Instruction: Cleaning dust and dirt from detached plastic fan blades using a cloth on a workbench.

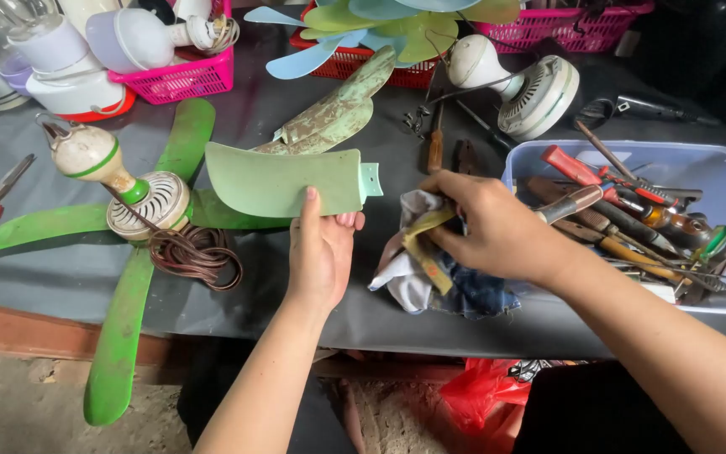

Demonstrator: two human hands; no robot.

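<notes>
A green ceiling fan (140, 202) lies at the left, one blade overhanging the table edge (60, 324). The left hand (321, 252) pinches a loose pale-green blade (283, 181) above the table. The right hand (493, 227) clutches a rag (418, 269), just beside the tool-crowded tub (716, 168).
</notes>
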